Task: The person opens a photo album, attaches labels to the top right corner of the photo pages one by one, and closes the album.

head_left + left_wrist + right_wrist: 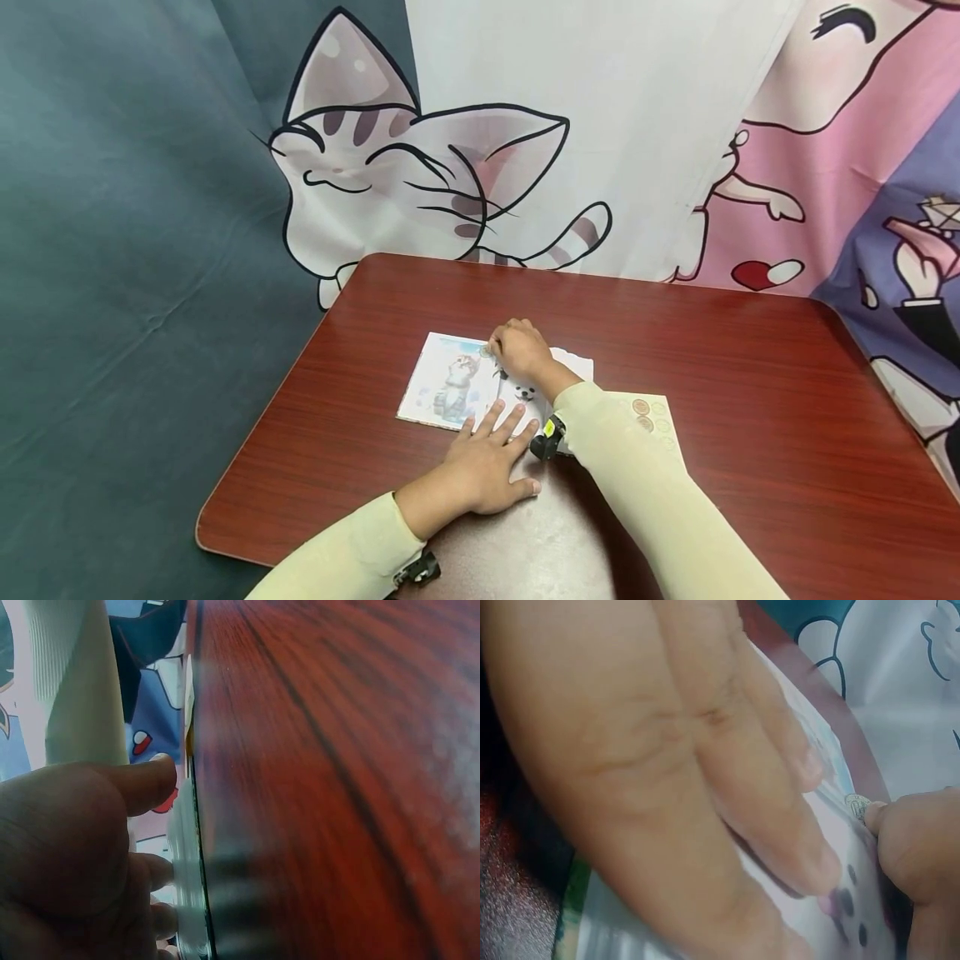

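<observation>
An open booklet point(420, 400) lies on the table, a cat picture on its left page and a black-and-white animal face on its right. My left hand point(483, 475) rests spread, its straight fingers on the booklet's near edge. Close up in the right wrist view, the left fingers point(757, 802) lie across the page. At the far side near the fold, my right hand point(519, 348) has curled fingers and pinches a small round sticker point(857, 807) at its fingertips, close against the page. The right forearm hides part of the right page.
A pale sheet with round brown stickers point(663, 421) lies right of the booklet, partly under the right sleeve. The reddish-brown table point(750, 375) has rounded corners. Behind it hangs a cartoon cat curtain point(637, 100).
</observation>
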`<state>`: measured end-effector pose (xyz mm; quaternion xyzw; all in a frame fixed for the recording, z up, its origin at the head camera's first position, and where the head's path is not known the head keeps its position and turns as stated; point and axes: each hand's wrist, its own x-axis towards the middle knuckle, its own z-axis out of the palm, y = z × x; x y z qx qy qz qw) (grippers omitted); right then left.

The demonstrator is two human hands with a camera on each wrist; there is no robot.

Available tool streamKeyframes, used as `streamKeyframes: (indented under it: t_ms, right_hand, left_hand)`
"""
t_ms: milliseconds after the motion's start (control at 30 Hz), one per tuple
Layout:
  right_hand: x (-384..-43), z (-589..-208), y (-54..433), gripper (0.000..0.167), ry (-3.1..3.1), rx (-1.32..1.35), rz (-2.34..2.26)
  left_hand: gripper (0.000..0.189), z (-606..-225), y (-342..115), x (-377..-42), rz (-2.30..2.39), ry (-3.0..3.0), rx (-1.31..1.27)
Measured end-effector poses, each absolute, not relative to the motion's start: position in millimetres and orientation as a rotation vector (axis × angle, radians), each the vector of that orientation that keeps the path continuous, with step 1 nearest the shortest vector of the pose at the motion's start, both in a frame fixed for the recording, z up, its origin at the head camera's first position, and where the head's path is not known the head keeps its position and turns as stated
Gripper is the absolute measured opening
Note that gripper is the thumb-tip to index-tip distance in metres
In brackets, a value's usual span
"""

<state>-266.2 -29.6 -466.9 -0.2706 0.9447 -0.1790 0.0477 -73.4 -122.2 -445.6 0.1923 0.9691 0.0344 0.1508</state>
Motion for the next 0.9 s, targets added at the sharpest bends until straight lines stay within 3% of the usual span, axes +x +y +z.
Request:
streamKeyframes:
  t_ms: [500,633,700,833,900]
  right_hand:
    - [-261.3,-471.3,-39.1,0.017,2.982,-0.648,-0.509]
    - [-260.7,-471.5,-37.5,0.032,2.985,-0.631,-0.593]
    - [-260.9,-470.8,-36.0,0.035,2.987,-0.684,-0.620]
    - [-260.7,-470.3,-30.8,0.018,2.971,-0.975,-0.530]
    - [-260.0,-470.2,-27.7,0.019,2.944,-1.131,-0.453]
  left_hand:
    - [0.086,-445.9,-122.0,-73.2,0.083,2.785,0.562]
    - [0.086,-446.1,-121.4,-73.1,0.073,2.788,0.564]
    - [0.086,-446.3,-121.2,-73.0,0.072,2.791,0.565]
    - [0.086,-445.5,-121.3,-72.9,0.082,2.783,0.563]
    - [0.086,-444.6,-121.5,-72.8,0.088,2.778,0.560]
